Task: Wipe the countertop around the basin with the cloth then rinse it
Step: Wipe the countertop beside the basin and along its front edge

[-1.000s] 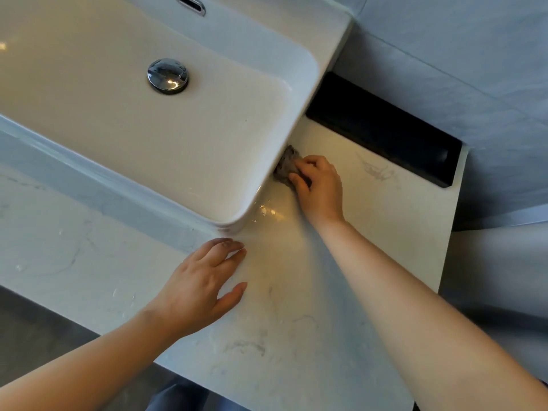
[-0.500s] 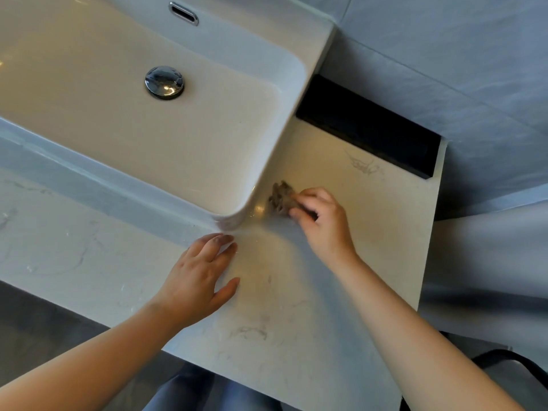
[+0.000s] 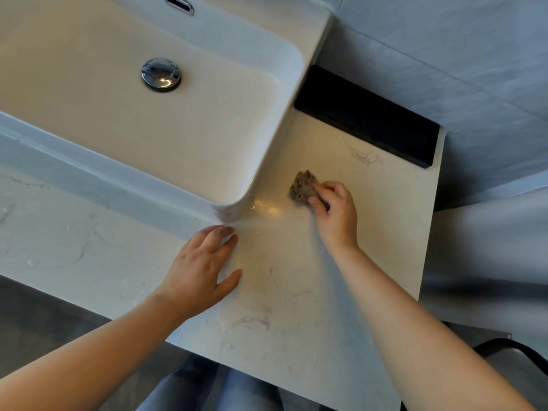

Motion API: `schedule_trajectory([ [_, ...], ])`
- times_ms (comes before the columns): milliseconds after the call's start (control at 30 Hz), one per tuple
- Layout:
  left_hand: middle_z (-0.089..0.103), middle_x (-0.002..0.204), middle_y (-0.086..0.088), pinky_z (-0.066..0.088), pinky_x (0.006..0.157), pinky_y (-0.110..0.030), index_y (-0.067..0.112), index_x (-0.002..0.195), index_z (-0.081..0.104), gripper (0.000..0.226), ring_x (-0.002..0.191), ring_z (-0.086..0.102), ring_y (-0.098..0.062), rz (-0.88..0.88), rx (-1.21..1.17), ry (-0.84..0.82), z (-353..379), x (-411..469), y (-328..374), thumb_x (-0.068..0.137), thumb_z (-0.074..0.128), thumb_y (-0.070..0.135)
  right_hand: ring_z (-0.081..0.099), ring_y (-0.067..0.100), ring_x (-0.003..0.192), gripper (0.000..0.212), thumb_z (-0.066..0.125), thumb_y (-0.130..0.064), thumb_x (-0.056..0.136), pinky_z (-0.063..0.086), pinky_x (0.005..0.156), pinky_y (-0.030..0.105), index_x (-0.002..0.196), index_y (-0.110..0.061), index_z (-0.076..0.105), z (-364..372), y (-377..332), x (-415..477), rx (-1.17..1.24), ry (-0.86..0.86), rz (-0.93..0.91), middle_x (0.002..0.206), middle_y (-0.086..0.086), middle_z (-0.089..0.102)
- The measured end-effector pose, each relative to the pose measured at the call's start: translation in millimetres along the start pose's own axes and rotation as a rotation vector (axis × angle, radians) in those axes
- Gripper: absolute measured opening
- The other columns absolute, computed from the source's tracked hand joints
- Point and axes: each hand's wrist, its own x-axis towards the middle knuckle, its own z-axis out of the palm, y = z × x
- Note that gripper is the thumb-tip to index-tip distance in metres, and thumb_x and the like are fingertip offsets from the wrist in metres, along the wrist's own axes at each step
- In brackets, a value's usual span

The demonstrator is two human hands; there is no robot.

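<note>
**Grey-brown cloth gripped in right hand on the marble, near the basin's front corner**

Partly hidden: near end of the cloth [image 3: 304, 186], tucked beneath the curled fingers of the right hand [image 3: 336, 218], with only the crumpled far end poking out toward the upper left. Full extent under the palm impossible to judge.

Cut off by the frame: left side and back of the white basin [image 3: 207, 129], and the overflow slot [image 3: 179, 4] clipped at the top edge. Both forearms running out of view at the bottom. Chrome drain plug [image 3: 161, 74] fully in view.

Hard to make out: black oblong object [image 3: 367, 117] against the grey wall tiles [image 3: 444, 54] at the back of the countertop [image 3: 296, 307], tray or box, with its surface lost in darkness. Black loop [image 3: 510, 350] at lower right, too little showing to name. Blurred denim [image 3: 237, 390] below the counter's front edge.

Right hand: palm down, fingers curled over the cloth, thumb against its near side, holding it down on the veined marble. Forearm stretched in from the lower right. Cloth lying on the countertop to the right of the basin's rounded front corner, near it but apart, with a glossy patch of reflected light between.

Left hand [image 3: 201, 271]: flat on the countertop, palm down, fingers straight and slightly spread, thumb splayed to the side, holding nothing. Fingertips just beside the basin's corner; touching it or not, cannot tell. Forearm entering from the lower left.
</note>
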Motion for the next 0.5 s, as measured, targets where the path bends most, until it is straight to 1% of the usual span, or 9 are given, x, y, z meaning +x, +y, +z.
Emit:
schedule_trajectory([
  [67, 0.055, 0.130, -0.005, 0.043, 0.100, -0.039, 0.010, 0.127, 0.059, 0.064, 0.122, 0.048, -0.026, -0.003, 0.000, -0.002, -0.8, -0.1, 1.0, 0.087, 0.039, 0.056, 0.057, 0.025, 0.094, 0.028, 0.063, -0.017, 0.083, 0.049, 0.083, 0.036, 0.109, -0.011, 0.070, 3.3, -4.4, -27.5, -0.010, 0.005, -0.035, 0.104, 0.006, 0.061],
  [167, 0.056, 0.129, -0.006, 0.045, 0.099, -0.041, 0.010, 0.126, 0.060, 0.064, 0.121, 0.049, -0.026, -0.001, 0.002, -0.012, -3.2, 0.0, 1.6, 0.088, 0.038, 0.057, 0.058, 0.025, 0.090, 0.029, 0.058, -0.022, 0.081, 0.050, 0.079, 0.037, 0.105, -0.012, 0.071, 5.8, -12.3, -60.0, -0.002, 0.000, -0.060, 0.102, 0.005, 0.063],
  [233, 0.057, 0.128, -0.007, 0.045, 0.099, -0.041, 0.010, 0.126, 0.060, 0.064, 0.121, 0.049, -0.027, 0.004, 0.012, -0.022, -4.4, 0.3, 1.6, 0.087, 0.038, 0.056, 0.058, 0.023, 0.091, 0.028, 0.061, -0.019, 0.080, 0.050, 0.080, 0.035, 0.105, -0.013, 0.071, 3.9, -17.7, -71.8, 0.021, -0.051, -0.056, 0.101, 0.002, 0.063],
  [333, 0.057, 0.128, -0.007, 0.046, 0.098, -0.043, 0.009, 0.126, 0.060, 0.065, 0.121, 0.049, -0.027, 0.003, 0.021, -0.034, -6.4, 0.3, 2.4, 0.087, 0.037, 0.057, 0.058, 0.020, 0.092, 0.025, 0.066, -0.008, 0.080, 0.047, 0.081, 0.026, 0.104, -0.010, 0.072, -7.0, -24.7, -74.6, 0.081, -0.135, -0.020, 0.098, -0.002, 0.061],
  [400, 0.057, 0.128, -0.007, 0.047, 0.098, -0.044, 0.010, 0.126, 0.060, 0.067, 0.120, 0.050, -0.028, -0.002, 0.019, -0.039, -7.0, 0.4, 3.2, 0.087, 0.035, 0.058, 0.058, 0.018, 0.091, 0.024, 0.067, -0.004, 0.080, 0.045, 0.081, 0.021, 0.103, -0.006, 0.071, -23.2, -26.3, -62.9, 0.107, -0.064, 0.018, 0.096, -0.002, 0.058],
  [500, 0.057, 0.128, -0.007, 0.047, 0.098, -0.044, 0.010, 0.126, 0.060, 0.069, 0.120, 0.050, -0.028, -0.007, 0.021, -0.044, -7.7, 1.2, 3.6, 0.087, 0.033, 0.060, 0.057, 0.017, 0.091, 0.025, 0.067, -0.004, 0.081, 0.042, 0.082, 0.019, 0.106, -0.003, 0.069, -50.5, -14.7, -26.2, 0.096, 0.095, 0.086, 0.097, 0.001, 0.056],
])
